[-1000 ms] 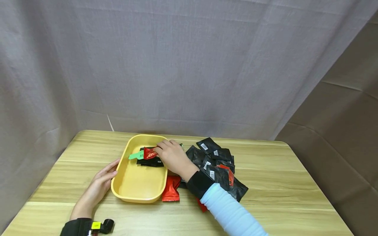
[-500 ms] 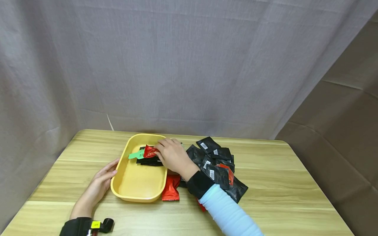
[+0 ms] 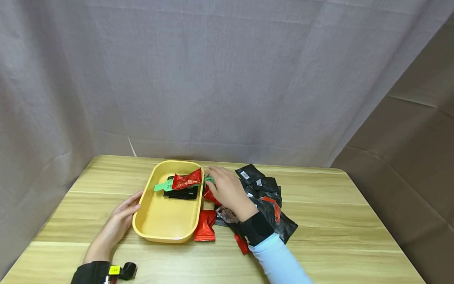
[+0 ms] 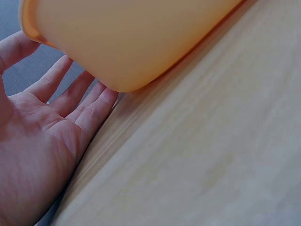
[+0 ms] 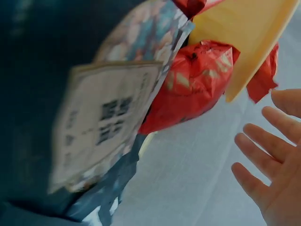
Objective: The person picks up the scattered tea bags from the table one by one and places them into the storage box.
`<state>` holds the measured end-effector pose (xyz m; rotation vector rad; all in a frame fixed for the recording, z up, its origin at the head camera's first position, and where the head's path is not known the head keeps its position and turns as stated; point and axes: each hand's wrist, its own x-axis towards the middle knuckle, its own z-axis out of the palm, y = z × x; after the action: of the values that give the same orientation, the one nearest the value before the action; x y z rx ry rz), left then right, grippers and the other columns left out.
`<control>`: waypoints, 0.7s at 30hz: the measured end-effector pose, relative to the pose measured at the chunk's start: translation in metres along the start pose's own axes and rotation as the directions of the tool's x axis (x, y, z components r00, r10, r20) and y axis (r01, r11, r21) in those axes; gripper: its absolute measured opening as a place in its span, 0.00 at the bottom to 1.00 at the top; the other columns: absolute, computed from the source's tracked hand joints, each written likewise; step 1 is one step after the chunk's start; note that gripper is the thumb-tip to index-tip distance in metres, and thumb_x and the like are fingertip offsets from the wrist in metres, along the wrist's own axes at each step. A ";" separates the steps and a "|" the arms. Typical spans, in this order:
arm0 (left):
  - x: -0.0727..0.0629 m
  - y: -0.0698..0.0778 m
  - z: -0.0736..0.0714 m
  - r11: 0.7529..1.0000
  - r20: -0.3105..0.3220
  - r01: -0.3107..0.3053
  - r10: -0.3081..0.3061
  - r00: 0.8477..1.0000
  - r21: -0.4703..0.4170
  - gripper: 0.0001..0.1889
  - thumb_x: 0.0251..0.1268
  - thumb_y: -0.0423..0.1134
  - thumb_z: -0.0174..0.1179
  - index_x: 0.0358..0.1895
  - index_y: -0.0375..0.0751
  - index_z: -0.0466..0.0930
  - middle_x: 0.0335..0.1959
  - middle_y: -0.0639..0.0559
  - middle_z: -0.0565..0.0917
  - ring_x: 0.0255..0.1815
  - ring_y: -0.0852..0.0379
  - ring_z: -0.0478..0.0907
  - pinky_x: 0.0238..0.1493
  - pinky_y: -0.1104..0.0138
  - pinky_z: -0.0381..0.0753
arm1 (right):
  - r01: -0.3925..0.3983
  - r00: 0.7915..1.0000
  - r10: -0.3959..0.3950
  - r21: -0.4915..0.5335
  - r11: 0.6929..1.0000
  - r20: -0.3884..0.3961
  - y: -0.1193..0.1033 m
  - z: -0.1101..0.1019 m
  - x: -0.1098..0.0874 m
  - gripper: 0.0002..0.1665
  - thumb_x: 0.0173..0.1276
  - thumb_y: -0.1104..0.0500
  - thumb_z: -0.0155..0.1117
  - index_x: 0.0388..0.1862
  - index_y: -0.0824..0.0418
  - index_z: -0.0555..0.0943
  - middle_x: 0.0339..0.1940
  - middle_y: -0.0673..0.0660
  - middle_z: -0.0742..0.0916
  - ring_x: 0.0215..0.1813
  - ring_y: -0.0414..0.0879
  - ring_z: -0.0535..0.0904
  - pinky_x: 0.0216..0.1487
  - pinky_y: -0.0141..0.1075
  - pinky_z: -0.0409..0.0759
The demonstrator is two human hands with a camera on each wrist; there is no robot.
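Note:
A yellow tray stands on the table. Inside it, a shiny red packet lies across a green packet and several flat black packets. My left hand touches the tray's left side with its fingers extended; the left wrist view has this hand at the yellow wall. Just beyond the tray's right rim is my right hand, above loose packets. In the right wrist view, that hand has spread fingers with nothing between them. A crinkled red packet shows nearby.
Several black packets are heaped right of the tray, with an orange-red one among them. A red packet sits against the tray's lower right side. Another red packet lies partly under the right wrist. A grey curtain hangs behind the table.
My right hand has let go of the red packet, which now lies in the tray, and has moved right over the rim. My left hand has stayed at the tray's side.

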<state>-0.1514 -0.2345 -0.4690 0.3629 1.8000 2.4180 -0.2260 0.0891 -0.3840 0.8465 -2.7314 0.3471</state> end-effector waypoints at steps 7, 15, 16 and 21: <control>0.000 0.001 0.000 1.000 -0.011 0.008 -0.008 1.000 0.017 0.31 0.77 0.31 0.44 0.74 0.18 0.43 0.60 0.68 0.73 0.61 0.70 0.72 0.58 0.76 0.73 | -0.060 0.997 0.056 0.075 0.995 0.055 0.007 -0.001 -0.015 0.27 0.73 0.54 0.63 0.68 0.60 0.74 0.66 0.60 0.78 0.68 0.55 0.72 0.68 0.50 0.69; 0.000 0.001 0.000 1.000 0.003 0.004 -0.004 1.000 0.009 0.31 0.77 0.31 0.44 0.74 0.19 0.43 0.60 0.68 0.73 0.61 0.70 0.72 0.59 0.75 0.73 | -0.225 0.955 0.183 0.172 0.959 0.232 0.011 -0.002 -0.026 0.38 0.70 0.51 0.66 0.74 0.62 0.67 0.69 0.61 0.75 0.69 0.59 0.70 0.67 0.52 0.69; 0.000 0.000 0.000 1.000 0.005 0.001 -0.001 1.000 0.006 0.31 0.77 0.31 0.44 0.74 0.19 0.44 0.61 0.68 0.73 0.61 0.70 0.72 0.59 0.75 0.73 | -0.243 0.949 0.195 0.180 0.953 0.246 0.011 -0.001 -0.026 0.39 0.70 0.51 0.67 0.74 0.62 0.66 0.70 0.62 0.75 0.69 0.59 0.70 0.67 0.52 0.69; -0.001 -0.001 0.000 1.000 0.000 -0.006 0.006 1.000 0.001 0.31 0.77 0.30 0.44 0.74 0.18 0.43 0.60 0.68 0.74 0.61 0.70 0.73 0.58 0.75 0.73 | -0.244 0.944 0.188 0.190 0.951 0.270 0.010 0.005 -0.025 0.40 0.67 0.52 0.69 0.74 0.63 0.67 0.67 0.63 0.77 0.66 0.60 0.73 0.65 0.51 0.71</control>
<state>-0.1507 -0.2342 -0.4696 0.3684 1.8034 2.4212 -0.2127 0.1090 -0.3981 0.6789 -3.0749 0.6416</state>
